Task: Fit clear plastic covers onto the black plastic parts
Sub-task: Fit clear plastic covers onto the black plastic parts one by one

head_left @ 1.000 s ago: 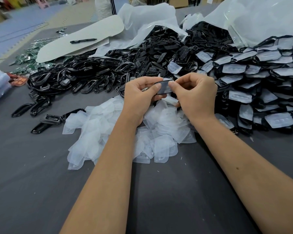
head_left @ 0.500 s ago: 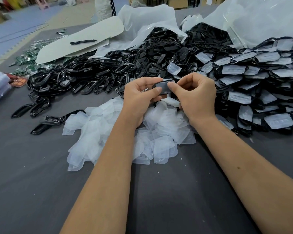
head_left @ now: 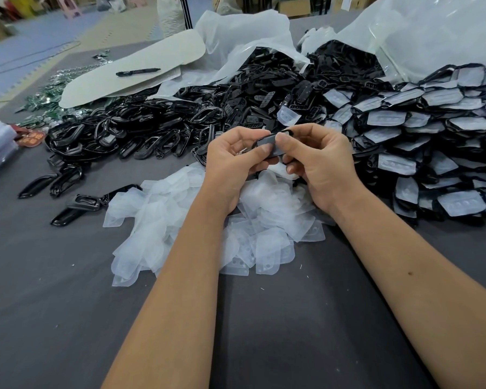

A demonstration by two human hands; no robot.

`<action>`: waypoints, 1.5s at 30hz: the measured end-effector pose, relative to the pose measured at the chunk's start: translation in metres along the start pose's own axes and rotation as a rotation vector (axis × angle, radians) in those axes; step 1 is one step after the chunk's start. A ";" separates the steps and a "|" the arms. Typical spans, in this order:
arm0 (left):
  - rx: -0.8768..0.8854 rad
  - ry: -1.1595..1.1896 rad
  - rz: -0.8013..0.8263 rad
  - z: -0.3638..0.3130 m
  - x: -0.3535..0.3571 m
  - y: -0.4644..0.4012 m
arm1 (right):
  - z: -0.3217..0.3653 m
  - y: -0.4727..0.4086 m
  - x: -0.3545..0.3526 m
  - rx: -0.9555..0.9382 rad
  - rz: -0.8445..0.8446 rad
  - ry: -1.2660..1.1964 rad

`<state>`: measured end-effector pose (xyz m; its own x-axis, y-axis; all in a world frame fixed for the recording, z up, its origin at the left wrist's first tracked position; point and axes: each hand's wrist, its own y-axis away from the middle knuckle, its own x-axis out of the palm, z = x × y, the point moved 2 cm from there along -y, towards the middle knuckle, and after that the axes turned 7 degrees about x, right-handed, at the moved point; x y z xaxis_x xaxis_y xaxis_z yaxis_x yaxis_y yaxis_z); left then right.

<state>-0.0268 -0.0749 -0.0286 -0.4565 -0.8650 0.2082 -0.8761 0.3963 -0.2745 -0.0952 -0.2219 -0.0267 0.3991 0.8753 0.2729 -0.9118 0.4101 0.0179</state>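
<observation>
Black pen [head_left: 137, 71] on pale board [head_left: 129, 77] — grey tabletop [head_left: 54, 304].

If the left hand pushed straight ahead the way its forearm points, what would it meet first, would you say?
Most likely the heap of bare black plastic parts just beyond the black part that the left hand holds with the right hand; depth is hard to judge from this view.

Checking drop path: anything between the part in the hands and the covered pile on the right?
Nothing visible blocks it. Both hands, left and right, hold the black part above the loose clear covers; the covered pile lies just to its right, with open air between.
</observation>
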 end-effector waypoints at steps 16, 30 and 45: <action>-0.016 -0.010 -0.027 0.003 0.001 -0.001 | -0.001 0.003 0.001 -0.231 -0.124 0.351; 0.031 0.021 -0.050 0.004 0.002 -0.002 | 0.000 0.004 0.007 -0.123 -0.069 0.202; 0.006 -0.032 -0.022 0.004 0.001 -0.002 | 0.002 0.008 0.007 -0.156 -0.211 0.408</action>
<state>-0.0252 -0.0773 -0.0314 -0.4319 -0.8830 0.1838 -0.8849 0.3754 -0.2758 -0.0999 -0.2127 -0.0230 0.6073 0.7852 -0.1208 -0.7941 0.5956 -0.1209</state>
